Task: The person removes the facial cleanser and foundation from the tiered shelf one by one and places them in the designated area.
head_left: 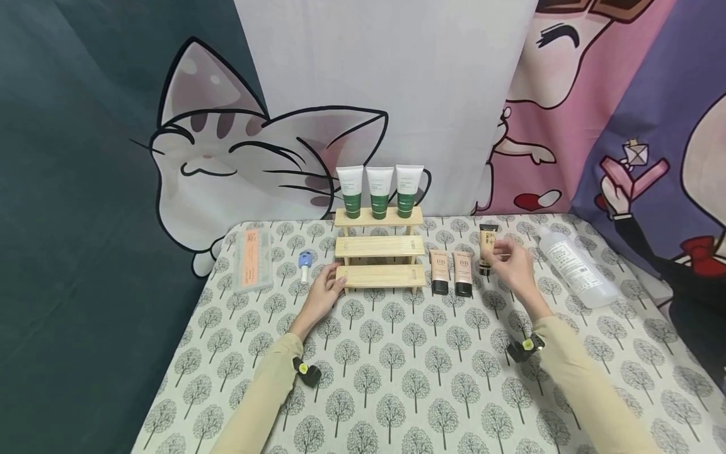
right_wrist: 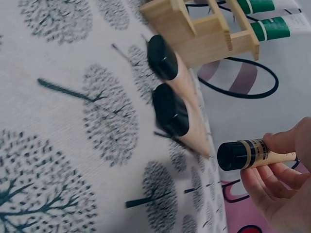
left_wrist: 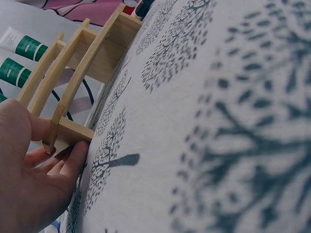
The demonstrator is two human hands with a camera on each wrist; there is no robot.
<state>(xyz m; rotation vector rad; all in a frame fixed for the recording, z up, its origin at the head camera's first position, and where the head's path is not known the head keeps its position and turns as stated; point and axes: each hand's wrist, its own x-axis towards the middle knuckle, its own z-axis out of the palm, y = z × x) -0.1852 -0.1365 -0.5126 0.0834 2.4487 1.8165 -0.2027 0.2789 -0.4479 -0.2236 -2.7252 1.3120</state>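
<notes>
A three-step wooden display stand (head_left: 380, 275) stands on the cloth, with white-and-green squeeze tubes (head_left: 379, 192) upright along its top step. My left hand (head_left: 326, 289) grips the left end of the lowest step; in the left wrist view its thumb lies over the board and the fingers (left_wrist: 73, 162) are beneath. To the right, my right hand (head_left: 515, 268) pinches a gold tube with a black cap (head_left: 486, 243), cap end toward me. Two pink BB cream tubes with black caps, one at the left (head_left: 439, 271) and one beside it (head_left: 462, 274), lie between the stand and that hand.
A clear plastic bottle (head_left: 577, 268) lies at the right. Left of the stand are a small blue-and-white item (head_left: 305, 265) and a flat clear case with an orange label (head_left: 250, 260). A printed curtain (head_left: 442, 82) hangs behind the table's tree-patterned cloth (head_left: 391, 391).
</notes>
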